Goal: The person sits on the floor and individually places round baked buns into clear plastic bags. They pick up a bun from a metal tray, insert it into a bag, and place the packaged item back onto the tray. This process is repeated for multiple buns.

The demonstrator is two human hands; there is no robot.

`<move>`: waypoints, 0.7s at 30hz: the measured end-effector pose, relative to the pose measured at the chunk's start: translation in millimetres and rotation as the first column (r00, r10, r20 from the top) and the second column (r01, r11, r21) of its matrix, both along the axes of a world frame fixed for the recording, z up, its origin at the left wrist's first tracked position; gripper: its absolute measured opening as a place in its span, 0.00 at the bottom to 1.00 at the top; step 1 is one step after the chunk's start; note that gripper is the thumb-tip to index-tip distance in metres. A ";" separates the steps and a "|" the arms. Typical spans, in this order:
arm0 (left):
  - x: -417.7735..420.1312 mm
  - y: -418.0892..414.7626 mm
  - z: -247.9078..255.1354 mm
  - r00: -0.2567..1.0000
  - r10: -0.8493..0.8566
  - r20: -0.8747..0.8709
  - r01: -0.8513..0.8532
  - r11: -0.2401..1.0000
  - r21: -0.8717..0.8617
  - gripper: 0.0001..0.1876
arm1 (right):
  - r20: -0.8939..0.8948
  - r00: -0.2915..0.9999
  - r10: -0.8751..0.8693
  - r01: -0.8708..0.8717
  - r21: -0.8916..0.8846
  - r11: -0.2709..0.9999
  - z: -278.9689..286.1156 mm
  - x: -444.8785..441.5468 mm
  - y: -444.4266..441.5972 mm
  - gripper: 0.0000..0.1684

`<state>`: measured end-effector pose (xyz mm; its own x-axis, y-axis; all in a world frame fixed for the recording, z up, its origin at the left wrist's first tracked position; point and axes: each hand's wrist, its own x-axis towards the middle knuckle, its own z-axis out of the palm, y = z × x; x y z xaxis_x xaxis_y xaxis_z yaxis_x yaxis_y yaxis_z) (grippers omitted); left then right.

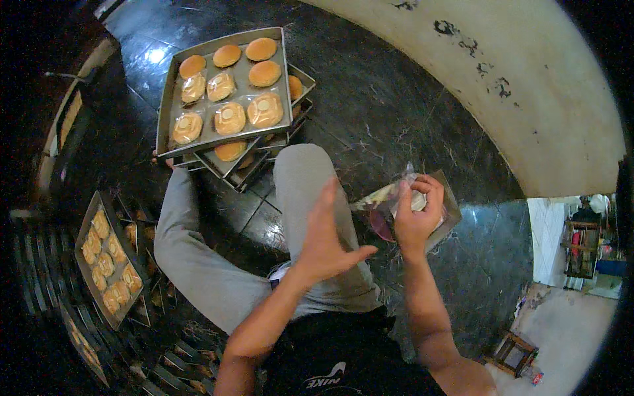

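My left hand (pixel 324 242) hovers over my raised knee, slightly blurred, fingers apart and nothing in it. With thumb and fingers pinched together, my right hand (pixel 421 213) grips a piece of clear plastic (pixel 409 171). Beneath it on the floor is a flat tray or board (pixel 449 213), partly hidden by the hand, with a purple round thing (pixel 381 225) beside it. Ahead of my knees a metal baking tray (pixel 200 114) tops a stack of trays. It carries plain round buns (pixel 265 73) and buns in clear wrappers (pixel 230 118), several with a round pale sticker.
Another metal tray of wrapped buns (pixel 105 265) lies on stacked trays at my left. Further trays (pixel 173 369) and dark slats fill the lower left. A stained pale wall (pixel 495 59) curves along the right. A wooden stool (pixel 514 352) stands at lower right, near a plastic bottle (pixel 535 377).
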<state>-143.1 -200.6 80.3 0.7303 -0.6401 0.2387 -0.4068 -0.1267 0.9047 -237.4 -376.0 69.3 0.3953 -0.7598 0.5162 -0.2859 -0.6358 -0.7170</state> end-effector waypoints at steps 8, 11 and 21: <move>47.2 35.9 -18.8 0.855 0.206 -0.476 -0.330 0.924 -0.195 0.10 | 0.433 0.877 0.211 -0.457 0.609 0.649 25.2 64.7 51.2 0.13; 66.6 75.0 -25.2 0.795 0.284 -0.535 -0.425 0.891 -0.160 0.11 | 0.306 0.852 0.425 -0.464 0.819 0.339 -9.9 60.3 53.5 0.15; 120.9 179.0 -107.6 0.252 0.373 -0.893 -0.786 0.617 0.036 0.12 | -0.145 0.639 0.756 -0.679 0.356 0.642 -41.2 271.3 58.7 0.18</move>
<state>-22.2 -21.5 -27.3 0.8222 0.0430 -0.5676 0.5073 0.3969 0.7649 33.9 -317.3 28.1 0.9553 -0.2556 0.1484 -0.0106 -0.5315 -0.8470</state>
